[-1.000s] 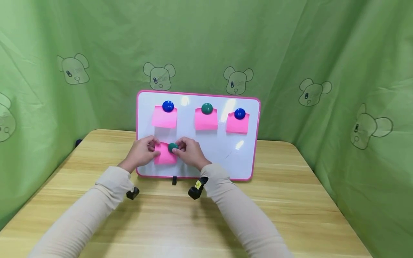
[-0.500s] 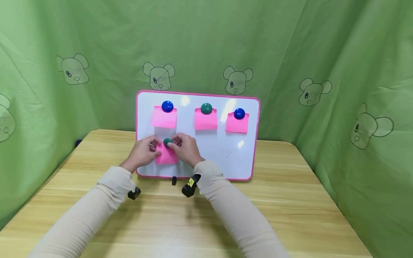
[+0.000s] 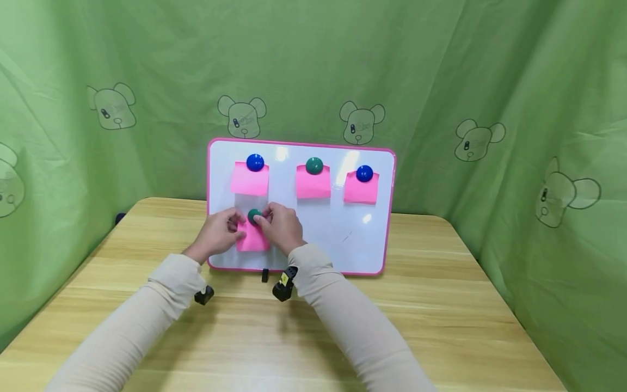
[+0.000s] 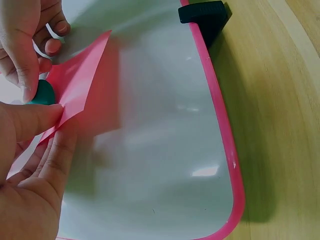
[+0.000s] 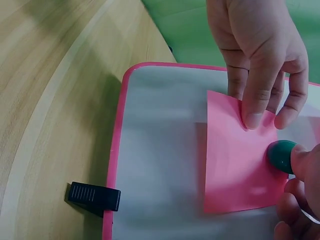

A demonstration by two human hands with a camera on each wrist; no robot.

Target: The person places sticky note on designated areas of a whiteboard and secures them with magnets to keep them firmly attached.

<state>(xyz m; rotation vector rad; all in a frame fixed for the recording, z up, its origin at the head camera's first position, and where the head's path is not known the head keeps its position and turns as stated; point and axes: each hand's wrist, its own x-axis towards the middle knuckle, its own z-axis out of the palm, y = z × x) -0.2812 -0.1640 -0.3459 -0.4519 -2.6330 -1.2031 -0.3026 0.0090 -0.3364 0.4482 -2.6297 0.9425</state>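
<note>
On the whiteboard [image 3: 313, 239], a pink sticky note [image 3: 253, 239] lies at the lower left, its lower edge standing off the surface in the left wrist view. My left hand [image 3: 218, 231] pinches the note's left edge between thumb and fingers. With thumb and fingers my right hand [image 3: 283, 226] grips a round green magnet [image 3: 254, 216] against the note's upper part. In the right wrist view the thumb lies on the green magnet [image 5: 281, 156], and the left hand [image 5: 267, 65] holds the pink sticky note [image 5: 235, 165] at its side.
Above hang three pink notes under magnets: a blue magnet [image 3: 255, 162], a green one in the middle and another blue magnet [image 3: 364, 173]. A black clip-like foot [image 3: 265, 275] sits at the board's lower edge on the wooden table [image 3: 431, 305]. A green curtain [image 3: 303, 60] surrounds it.
My right hand has moved the green magnet left and slightly up, from the note's upper right corner to its top middle. The left hand stays on the note's left edge.
</note>
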